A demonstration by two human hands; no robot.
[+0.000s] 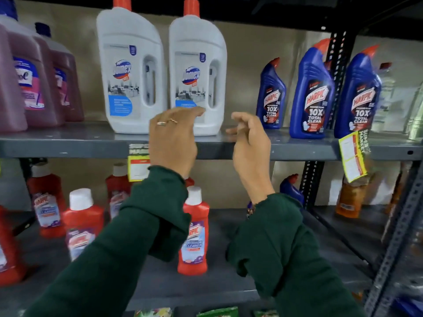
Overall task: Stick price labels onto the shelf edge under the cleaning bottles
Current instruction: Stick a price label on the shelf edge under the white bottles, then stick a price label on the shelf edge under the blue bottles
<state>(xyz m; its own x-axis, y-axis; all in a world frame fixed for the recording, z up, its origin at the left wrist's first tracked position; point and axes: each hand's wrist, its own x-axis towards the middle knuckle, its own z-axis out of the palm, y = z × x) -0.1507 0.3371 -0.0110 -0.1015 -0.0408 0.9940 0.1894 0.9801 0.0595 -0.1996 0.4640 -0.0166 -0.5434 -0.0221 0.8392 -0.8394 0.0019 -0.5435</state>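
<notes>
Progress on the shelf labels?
Done: a yellow label hangs under the white Domex bottles, another yellow label under the blue Harpic bottles. In hand: nothing visible; left hand and right hand hover at the shelf edge. Left: edge under the pink bottles looks bare.

— What stands on the grey metal shelf?
— Pinkish bottles at left, two white bottles mid-shelf, three blue Harpic bottles at right.
— On its edge?
— Two yellow price labels.
</notes>
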